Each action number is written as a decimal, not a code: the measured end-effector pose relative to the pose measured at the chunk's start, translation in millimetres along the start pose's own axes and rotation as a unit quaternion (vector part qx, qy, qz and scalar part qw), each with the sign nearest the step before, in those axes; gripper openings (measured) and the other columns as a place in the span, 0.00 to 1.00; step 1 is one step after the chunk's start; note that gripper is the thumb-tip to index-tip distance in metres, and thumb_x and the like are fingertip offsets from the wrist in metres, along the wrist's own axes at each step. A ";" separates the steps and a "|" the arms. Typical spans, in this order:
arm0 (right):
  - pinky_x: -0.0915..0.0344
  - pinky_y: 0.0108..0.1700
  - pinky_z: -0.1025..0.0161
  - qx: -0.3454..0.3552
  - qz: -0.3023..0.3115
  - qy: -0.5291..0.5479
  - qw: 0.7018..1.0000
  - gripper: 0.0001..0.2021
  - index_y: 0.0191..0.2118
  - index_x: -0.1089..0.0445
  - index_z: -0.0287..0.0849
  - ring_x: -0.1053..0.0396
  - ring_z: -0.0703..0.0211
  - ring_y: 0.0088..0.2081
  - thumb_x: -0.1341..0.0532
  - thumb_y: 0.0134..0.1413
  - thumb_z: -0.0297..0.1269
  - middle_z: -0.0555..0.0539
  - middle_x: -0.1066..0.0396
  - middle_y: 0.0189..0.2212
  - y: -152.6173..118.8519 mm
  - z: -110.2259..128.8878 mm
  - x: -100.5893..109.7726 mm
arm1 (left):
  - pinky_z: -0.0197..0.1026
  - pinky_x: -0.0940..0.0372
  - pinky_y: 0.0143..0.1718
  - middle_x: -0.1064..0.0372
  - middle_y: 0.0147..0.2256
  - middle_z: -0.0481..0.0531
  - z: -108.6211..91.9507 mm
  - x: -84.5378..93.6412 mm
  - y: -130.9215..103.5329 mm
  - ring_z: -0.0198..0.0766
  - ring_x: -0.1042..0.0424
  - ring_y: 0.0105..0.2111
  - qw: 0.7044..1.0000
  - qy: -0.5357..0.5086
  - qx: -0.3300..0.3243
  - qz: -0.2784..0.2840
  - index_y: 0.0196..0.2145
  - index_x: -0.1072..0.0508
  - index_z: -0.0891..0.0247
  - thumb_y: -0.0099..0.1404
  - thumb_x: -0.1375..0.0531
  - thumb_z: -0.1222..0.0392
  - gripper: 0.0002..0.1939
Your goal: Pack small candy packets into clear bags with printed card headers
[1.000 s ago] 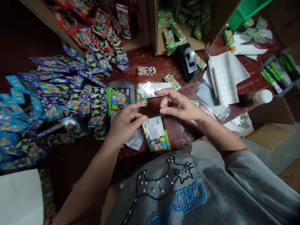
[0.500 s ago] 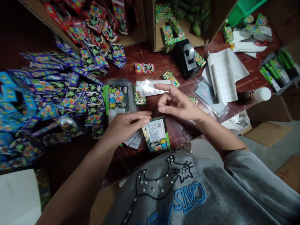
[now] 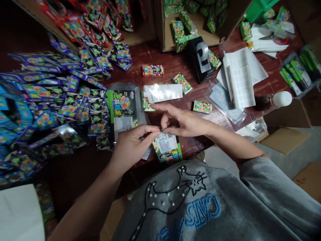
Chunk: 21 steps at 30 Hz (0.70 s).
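My left hand [image 3: 132, 142] is pinched at the top edge of a green and black printed packet [image 3: 167, 150] with a white label. My right hand [image 3: 178, 122] meets it there, thumb and bent fingers pressed together, index finger stretched to the left. Whatever lies between the fingertips is too small to make out. Left of the hands lies another green and black packet [image 3: 124, 107] in clear plastic. A white label strip [image 3: 164, 92] is just beyond my right hand, partly over a small green packet [image 3: 147, 104].
Purple packets [image 3: 47, 90] are piled at the left. Cardboard boxes [image 3: 162, 36] with red and green packets stand at the back. A black tape dispenser [image 3: 199, 62], white label sheets [image 3: 239, 80] and a white-capped bottle [image 3: 279, 99] are to the right.
My right hand has moved left and down until its fingertips meet those of my left hand. A small green packet formerly behind my right hand now shows fully.
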State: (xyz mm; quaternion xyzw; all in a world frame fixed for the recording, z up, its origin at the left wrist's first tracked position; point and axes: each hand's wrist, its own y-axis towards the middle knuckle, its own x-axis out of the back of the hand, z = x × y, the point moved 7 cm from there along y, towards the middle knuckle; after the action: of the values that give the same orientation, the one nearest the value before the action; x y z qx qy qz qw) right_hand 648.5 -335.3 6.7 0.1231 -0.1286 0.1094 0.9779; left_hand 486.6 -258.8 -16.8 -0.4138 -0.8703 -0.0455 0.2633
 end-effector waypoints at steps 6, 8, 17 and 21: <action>0.39 0.65 0.40 -0.001 -0.069 -0.323 0.944 0.28 0.77 0.44 0.53 0.33 0.48 0.48 0.42 0.78 0.38 0.47 0.25 0.43 -12.6 9.8 -8.1 | 0.47 0.24 0.49 0.14 0.41 0.50 1.8 1.1 -4.5 0.44 0.17 0.40 0.999 -0.039 0.000 0.005 0.42 0.14 0.53 0.69 0.33 0.46 0.12; 0.46 0.71 0.38 0.000 -0.069 -0.350 0.934 0.28 0.78 0.46 0.57 0.33 0.49 0.47 0.45 0.79 0.36 0.50 0.23 0.40 -16.3 9.3 -15.9 | 0.47 0.23 0.48 0.15 0.40 0.50 5.3 -2.4 -4.9 0.44 0.17 0.40 0.999 -0.051 0.006 0.005 0.40 0.15 0.53 0.67 0.32 0.45 0.12; 0.42 0.73 0.36 -0.049 -0.173 -0.169 0.969 0.42 0.82 0.65 0.53 0.32 0.44 0.62 0.40 0.76 0.48 0.40 0.28 0.62 -45.9 0.8 12.7 | 0.40 0.26 0.37 0.20 0.35 0.48 24.8 19.1 17.4 0.40 0.19 0.36 0.988 -0.138 0.056 -0.029 0.39 0.28 0.57 0.56 0.24 0.50 0.21; 0.27 0.64 0.44 -0.079 -0.336 -0.029 0.938 0.43 0.80 0.62 0.58 0.30 0.47 0.62 0.36 0.72 0.52 0.38 0.38 0.66 -87.1 -15.5 23.5 | 0.43 0.24 0.48 0.21 0.43 0.45 33.2 57.6 -6.5 0.40 0.21 0.46 0.937 -0.224 0.048 -0.265 0.54 0.31 0.53 0.59 0.25 0.52 0.29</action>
State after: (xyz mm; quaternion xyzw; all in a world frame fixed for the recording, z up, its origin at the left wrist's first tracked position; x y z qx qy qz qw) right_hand 695.6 -409.2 -19.7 0.0849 -0.1163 -0.2400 0.9600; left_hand 437.9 -213.1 -15.8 -0.1549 -0.9859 0.0221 0.0597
